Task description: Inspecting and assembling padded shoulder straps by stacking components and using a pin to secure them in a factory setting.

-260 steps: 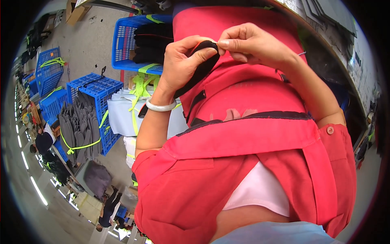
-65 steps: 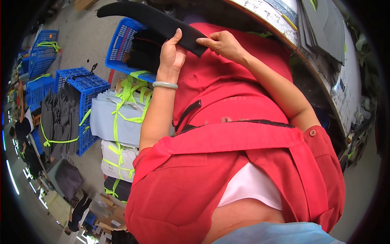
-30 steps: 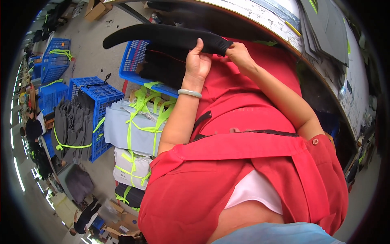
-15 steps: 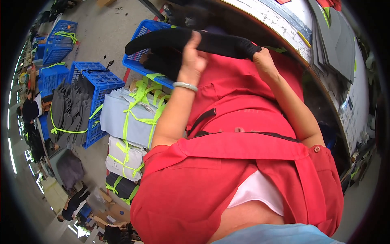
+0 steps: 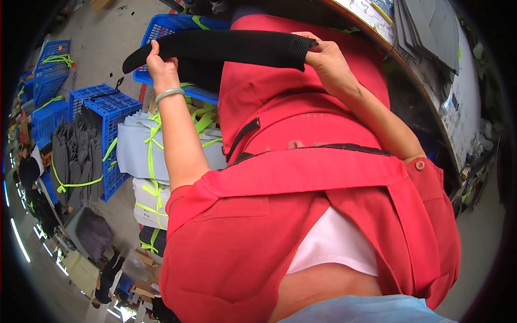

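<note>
A long flat black knitted fabric piece (image 5: 226,47) is stretched across in front of me above my lap. It narrows to a rounded tip at the left and has a mesh-like, wider end at the right. My left hand (image 5: 163,65) holds it near the narrow tip, thumb over the cloth and the other fingers partly hidden. Its mesh end is pinched in my right hand (image 5: 327,60). Behind the piece, a blue plastic basket (image 5: 157,27) holds more black fabric (image 5: 200,75), partly covered by the stretched piece.
A worktable (image 5: 431,113) with grey sheets (image 5: 423,32) and a yellow pen-like tool (image 5: 382,13) runs along my right. To the left stand a blue crate (image 5: 116,105), grey cut pieces (image 5: 76,159) and bundles (image 5: 137,148) tied with yellow-green strips. Other people are farther off.
My left hand has slid along the black piece toward its narrow tip. The right hand has shifted left and up, and the piece now lies flatter and wider at the mesh end.
</note>
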Motion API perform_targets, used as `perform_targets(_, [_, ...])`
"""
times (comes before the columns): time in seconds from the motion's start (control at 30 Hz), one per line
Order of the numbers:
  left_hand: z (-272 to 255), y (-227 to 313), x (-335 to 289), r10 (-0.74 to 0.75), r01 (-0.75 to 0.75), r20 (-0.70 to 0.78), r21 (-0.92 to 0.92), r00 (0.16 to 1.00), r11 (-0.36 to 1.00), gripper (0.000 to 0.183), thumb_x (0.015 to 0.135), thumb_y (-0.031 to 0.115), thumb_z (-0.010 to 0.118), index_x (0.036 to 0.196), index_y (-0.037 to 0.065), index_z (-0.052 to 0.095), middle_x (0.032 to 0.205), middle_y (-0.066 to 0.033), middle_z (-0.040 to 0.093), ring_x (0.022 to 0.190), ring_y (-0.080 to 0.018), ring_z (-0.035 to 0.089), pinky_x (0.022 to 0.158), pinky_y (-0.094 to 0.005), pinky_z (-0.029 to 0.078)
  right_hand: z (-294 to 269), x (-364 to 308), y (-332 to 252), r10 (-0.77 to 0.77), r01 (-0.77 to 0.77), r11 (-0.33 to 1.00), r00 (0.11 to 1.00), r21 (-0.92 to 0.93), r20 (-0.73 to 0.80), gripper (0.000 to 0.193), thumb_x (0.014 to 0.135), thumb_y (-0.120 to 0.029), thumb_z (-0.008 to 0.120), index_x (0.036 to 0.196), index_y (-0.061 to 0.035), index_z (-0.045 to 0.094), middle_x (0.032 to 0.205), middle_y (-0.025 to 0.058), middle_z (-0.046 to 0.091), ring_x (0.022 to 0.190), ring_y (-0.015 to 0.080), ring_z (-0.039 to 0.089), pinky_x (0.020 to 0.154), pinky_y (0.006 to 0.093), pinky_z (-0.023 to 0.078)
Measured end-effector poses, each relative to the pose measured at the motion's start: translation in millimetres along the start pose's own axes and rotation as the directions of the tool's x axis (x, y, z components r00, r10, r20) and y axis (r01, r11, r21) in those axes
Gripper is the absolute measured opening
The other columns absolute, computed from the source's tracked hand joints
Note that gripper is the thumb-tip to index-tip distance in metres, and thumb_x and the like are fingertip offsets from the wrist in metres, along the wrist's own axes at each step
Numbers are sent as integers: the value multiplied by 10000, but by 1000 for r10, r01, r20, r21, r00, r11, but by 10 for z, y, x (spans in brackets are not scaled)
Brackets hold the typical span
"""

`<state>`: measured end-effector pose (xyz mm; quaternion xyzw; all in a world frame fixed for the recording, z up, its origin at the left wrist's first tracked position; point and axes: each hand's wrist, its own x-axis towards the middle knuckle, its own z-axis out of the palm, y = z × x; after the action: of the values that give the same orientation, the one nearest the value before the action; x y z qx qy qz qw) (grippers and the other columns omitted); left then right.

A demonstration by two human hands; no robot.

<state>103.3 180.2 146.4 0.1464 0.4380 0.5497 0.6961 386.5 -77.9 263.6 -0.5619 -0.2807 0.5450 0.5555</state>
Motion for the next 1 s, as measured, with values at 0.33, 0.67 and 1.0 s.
perform_targets(0.33, [514,-538,-740,-199,238,290,-106,936,965,268,936,259,598,1077,31,602,1057,-137,662,1054,-302,625,941,-446,516,-150,254,264,-21,4,995,984,-95,-177,224,813,-118,655,956,51,692,811,25,660,763,88,558,751,243,458])
perform_targets(0.67, [776,-879,-1585,-367,282,451,246,813,927,170,831,-27,683,995,-15,641,975,-105,680,867,-203,676,809,-321,565,-321,564,-145,71,13,851,988,-525,140,461,907,-433,620,998,12,700,791,66,674,768,123,642,746,278,530])
perform_targets(1.0, [677,-900,-1688,-374,232,443,343,815,910,216,820,-42,686,1032,-41,646,969,-113,683,857,-184,670,776,-300,554,0,532,73,152,-13,867,959,-498,238,252,898,-257,658,883,-7,633,729,31,630,652,83,606,616,230,498])
